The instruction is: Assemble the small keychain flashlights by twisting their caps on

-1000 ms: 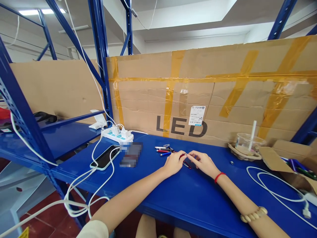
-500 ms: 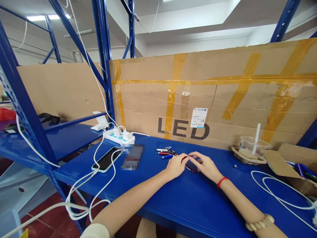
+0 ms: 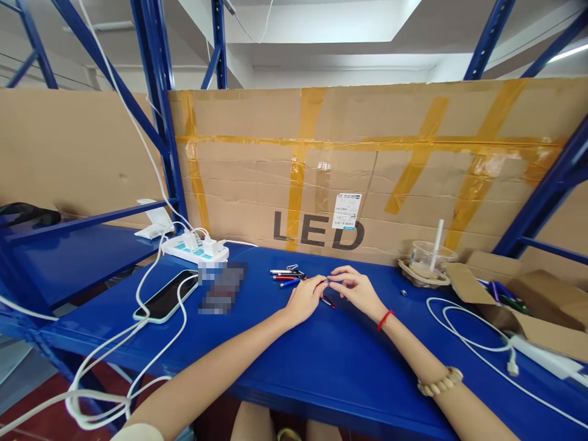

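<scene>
My left hand (image 3: pixel 305 300) and my right hand (image 3: pixel 356 290) meet over the blue table (image 3: pixel 321 361), fingertips pinched together on a small red pen-like item with a silver end (image 3: pixel 324 282). Another red pen (image 3: pixel 327 302) lies on the table just under the hands. Behind my left hand lies a small pile of pens (image 3: pixel 287 277), red, blue and silver. A red string circles my right wrist and a bead bracelet sits further up that arm.
A phone (image 3: pixel 165 296) on a white cable lies at the left, with a white power strip (image 3: pixel 195 249) behind it. A plastic cup with a straw (image 3: pixel 429 257) stands at the right, beside an open cardboard box (image 3: pixel 519 300) and a white cable (image 3: pixel 473 337). A taped cardboard wall (image 3: pixel 367 171) backs the table.
The camera has swung to the right and slightly down, so everything sits further left in view. Both hands stay pinched together on the small red item at the same spot.
</scene>
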The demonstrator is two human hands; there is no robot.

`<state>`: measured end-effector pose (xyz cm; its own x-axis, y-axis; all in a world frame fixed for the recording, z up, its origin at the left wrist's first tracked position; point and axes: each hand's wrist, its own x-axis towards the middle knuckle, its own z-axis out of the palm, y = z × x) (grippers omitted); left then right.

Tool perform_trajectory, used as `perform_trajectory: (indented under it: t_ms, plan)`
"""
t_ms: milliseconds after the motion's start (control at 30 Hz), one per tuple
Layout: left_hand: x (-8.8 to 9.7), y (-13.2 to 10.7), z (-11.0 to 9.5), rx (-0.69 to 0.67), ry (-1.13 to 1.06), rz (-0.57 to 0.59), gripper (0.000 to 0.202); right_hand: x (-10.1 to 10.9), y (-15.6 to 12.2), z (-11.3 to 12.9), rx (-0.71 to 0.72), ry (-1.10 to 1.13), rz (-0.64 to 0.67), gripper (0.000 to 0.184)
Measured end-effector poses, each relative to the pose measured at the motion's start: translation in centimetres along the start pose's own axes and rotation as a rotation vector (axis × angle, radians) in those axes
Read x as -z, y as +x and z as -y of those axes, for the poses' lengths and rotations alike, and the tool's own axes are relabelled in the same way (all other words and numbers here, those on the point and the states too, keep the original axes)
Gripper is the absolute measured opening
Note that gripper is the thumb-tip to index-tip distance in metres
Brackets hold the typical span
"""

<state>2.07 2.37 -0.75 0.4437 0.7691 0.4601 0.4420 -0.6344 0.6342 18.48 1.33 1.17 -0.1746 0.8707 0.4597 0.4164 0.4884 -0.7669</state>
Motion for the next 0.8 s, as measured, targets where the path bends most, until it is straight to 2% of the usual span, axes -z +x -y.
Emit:
perform_trajectory:
  t_ms: [100,233,400,633,800]
  plan:
    - [0.02,-0.07,0.08,-0.054,0.011,0.000,0.021,0.18,0.06,-0.27,-0.062,0.108,0.049,0.031]
    - [0.05,-0.27,0.07,-0.098,-0.003,0.033,0.020,0.40,0.03,-0.81,-0.078,0.186,0.064,0.029]
    - [0.24,-0.61,-0.17,-0.077,-0.064,0.063,0.014,0.41,-0.14,-0.82,-0.081,0.219,0.101,0.027]
    - [0.23,-0.87,-0.49,-0.062,0.027,0.066,0.008,0.27,-0.53,-0.90,-0.086,0.250,0.155,0.027]
    - [0.06,-0.77,-0.37,-0.092,0.053,0.037,0.008,0.08,-0.63,-0.53,-0.099,0.264,0.121,0.027]
